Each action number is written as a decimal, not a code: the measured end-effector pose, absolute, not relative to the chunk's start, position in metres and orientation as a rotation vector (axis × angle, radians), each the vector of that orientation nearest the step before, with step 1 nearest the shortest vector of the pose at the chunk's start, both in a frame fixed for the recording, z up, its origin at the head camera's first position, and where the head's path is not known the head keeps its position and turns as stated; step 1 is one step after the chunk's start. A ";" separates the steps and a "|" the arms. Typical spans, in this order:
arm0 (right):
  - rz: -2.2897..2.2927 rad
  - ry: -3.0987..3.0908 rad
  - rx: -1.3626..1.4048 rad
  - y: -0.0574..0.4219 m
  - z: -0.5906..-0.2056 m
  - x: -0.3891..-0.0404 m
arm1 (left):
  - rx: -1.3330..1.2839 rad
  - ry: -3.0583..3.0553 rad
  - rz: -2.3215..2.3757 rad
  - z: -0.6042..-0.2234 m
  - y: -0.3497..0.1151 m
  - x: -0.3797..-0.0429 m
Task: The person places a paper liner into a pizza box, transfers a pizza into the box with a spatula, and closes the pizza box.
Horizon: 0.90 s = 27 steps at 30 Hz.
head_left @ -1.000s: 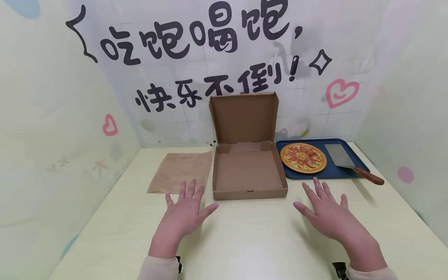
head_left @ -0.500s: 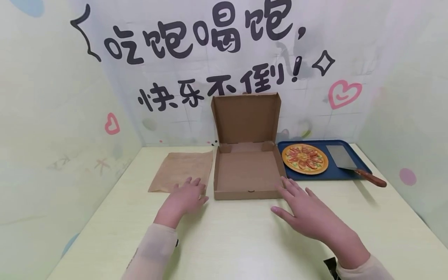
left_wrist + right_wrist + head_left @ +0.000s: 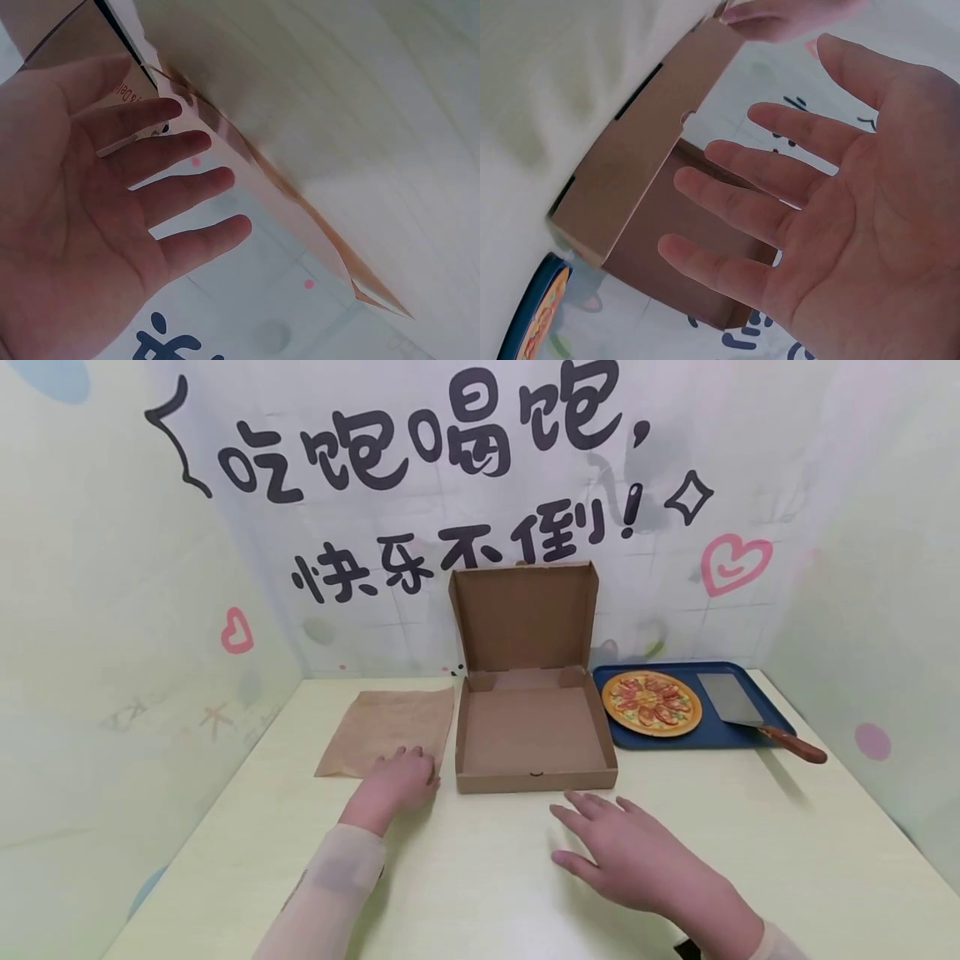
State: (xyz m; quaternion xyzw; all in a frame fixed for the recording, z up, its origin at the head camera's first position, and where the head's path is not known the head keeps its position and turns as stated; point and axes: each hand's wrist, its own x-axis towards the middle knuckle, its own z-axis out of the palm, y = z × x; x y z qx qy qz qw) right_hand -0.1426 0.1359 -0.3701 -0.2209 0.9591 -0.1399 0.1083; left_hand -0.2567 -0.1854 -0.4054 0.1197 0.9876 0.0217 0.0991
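Note:
My left hand (image 3: pixel 397 787) hovers with its fingers over the front right corner of a sheet of brown paper (image 3: pixel 382 727), which lies on the table's left side. In the left wrist view its fingers (image 3: pixel 180 191) are spread and fairly straight, close to the raised edge of the paper (image 3: pixel 300 214), and grip nothing. My right hand (image 3: pixel 633 864), fingers extended and holding nothing, is above the table in front of an open cardboard pizza box (image 3: pixel 536 781). That box's lid (image 3: pixel 525 618) stands up at the back, and its inside is bare.
At the back right is a blue tray (image 3: pixel 708 737). On it lie a pizza (image 3: pixel 651 703) and a pizza server (image 3: pixel 731 697), whose wooden handle (image 3: pixel 797 747) juts past the tray's right front. A printed wall (image 3: pixel 360 635) stands behind the table (image 3: pixel 480 877).
My left hand has reached forward to the paper's near edge. The right hand has moved left and then back toward me, away from the tray. The box, pizza and server stay in place.

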 end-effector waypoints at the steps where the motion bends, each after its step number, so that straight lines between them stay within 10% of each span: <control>1: -0.405 2.810 -0.652 0.134 -0.370 -0.142 | 0.366 2.926 0.055 -0.405 -0.185 -0.257; 27: -0.251 2.747 -0.688 0.126 -0.384 -0.131 | 0.370 2.954 0.009 -0.403 -0.177 -0.264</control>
